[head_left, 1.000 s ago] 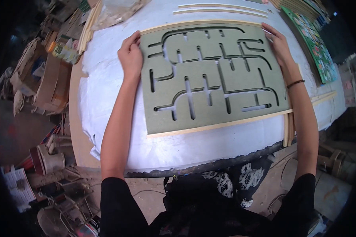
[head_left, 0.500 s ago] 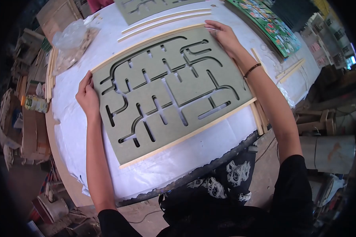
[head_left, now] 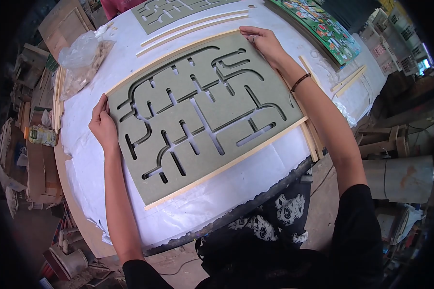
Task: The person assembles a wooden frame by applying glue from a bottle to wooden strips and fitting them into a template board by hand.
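Observation:
A grey-green board (head_left: 171, 115) with routed maze-like slots lies across the covered table in front of me. Pale wooden strips run along its far edge and its near edge (head_left: 226, 164). My left hand (head_left: 102, 123) grips the board at its far left corner, fingers curled around the edge. At the far right corner my right hand (head_left: 265, 43) holds the board, thumb and fingers pinching the edge by the end of the far strip. White table covering shows through several slots.
Two loose wooden strips (head_left: 193, 31) lie beyond the board, before a second slotted board (head_left: 166, 14). Printed green panels (head_left: 318, 31) are stacked at the far right. A plastic bag of small wooden pieces (head_left: 82, 67) sits at left. More strips (head_left: 312, 139) lie at right. Someone's pink sleeve (head_left: 115, 6) shows at the back.
The whole view has shifted slightly, with the board and hands appearing a little further left. Both hands keep their hold on the board's corners.

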The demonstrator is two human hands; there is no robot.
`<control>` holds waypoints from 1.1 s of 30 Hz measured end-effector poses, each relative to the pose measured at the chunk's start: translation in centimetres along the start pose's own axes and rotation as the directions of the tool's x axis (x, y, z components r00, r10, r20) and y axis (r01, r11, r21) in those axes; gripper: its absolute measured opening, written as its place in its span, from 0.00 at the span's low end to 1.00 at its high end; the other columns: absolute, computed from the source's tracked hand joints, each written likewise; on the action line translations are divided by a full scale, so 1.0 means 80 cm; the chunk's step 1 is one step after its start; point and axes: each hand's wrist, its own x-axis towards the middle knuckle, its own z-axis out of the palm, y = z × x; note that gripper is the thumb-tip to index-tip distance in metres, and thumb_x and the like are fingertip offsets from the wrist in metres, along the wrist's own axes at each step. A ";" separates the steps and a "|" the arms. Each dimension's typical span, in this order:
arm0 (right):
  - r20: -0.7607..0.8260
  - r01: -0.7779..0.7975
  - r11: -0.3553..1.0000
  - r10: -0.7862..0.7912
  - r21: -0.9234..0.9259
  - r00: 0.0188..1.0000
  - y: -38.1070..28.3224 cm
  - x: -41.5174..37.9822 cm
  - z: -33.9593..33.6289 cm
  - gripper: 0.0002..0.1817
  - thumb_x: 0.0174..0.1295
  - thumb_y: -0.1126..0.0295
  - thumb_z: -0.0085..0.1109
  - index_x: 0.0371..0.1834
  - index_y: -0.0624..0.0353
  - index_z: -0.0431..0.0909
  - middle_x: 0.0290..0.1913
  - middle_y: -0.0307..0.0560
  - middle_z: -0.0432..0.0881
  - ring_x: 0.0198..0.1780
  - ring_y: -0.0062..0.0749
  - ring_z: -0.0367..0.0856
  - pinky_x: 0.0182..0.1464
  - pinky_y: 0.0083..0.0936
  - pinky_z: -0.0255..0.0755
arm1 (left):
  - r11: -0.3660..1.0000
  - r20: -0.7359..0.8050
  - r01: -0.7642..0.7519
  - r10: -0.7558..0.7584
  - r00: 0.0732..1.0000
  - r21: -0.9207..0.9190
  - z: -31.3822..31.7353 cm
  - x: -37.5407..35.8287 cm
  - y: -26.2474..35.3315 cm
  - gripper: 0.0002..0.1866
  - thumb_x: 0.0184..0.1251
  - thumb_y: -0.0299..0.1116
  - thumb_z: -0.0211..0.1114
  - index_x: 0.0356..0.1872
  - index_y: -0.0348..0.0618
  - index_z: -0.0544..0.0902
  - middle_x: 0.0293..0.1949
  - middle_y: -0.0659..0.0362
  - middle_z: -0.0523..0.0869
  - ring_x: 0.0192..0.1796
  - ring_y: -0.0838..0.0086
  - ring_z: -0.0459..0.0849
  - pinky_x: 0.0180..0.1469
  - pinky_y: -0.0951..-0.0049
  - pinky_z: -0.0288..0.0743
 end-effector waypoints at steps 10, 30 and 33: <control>0.044 0.021 0.999 -0.019 -0.045 0.999 -0.007 -0.005 -0.003 0.21 0.64 0.85 0.44 0.61 0.72 0.75 0.56 0.52 0.81 0.59 0.31 0.78 0.64 0.22 0.69 | 1.000 -0.029 -0.015 0.016 0.999 0.024 0.001 -0.002 0.001 0.23 0.68 0.18 0.41 0.58 0.31 0.81 0.55 0.45 0.84 0.58 0.65 0.84 0.64 0.71 0.74; 0.132 0.413 0.730 -0.411 -0.544 0.902 -0.032 0.055 0.019 0.18 0.68 0.75 0.51 0.60 0.58 0.77 0.55 0.49 0.83 0.53 0.32 0.81 0.60 0.28 0.72 | 0.982 -0.051 0.147 -0.154 0.987 -0.116 0.000 0.012 0.007 0.16 0.72 0.36 0.63 0.48 0.31 0.84 0.40 0.56 0.86 0.40 0.76 0.79 0.46 0.75 0.74; 0.452 0.541 0.669 -0.326 -0.510 0.830 -0.092 0.054 0.106 0.15 0.71 0.68 0.53 0.56 0.59 0.81 0.53 0.46 0.84 0.55 0.31 0.80 0.62 0.28 0.71 | 0.982 -0.077 0.158 -0.167 0.983 -0.106 0.003 0.017 0.010 0.17 0.68 0.39 0.67 0.44 0.31 0.86 0.38 0.56 0.87 0.39 0.75 0.81 0.46 0.74 0.75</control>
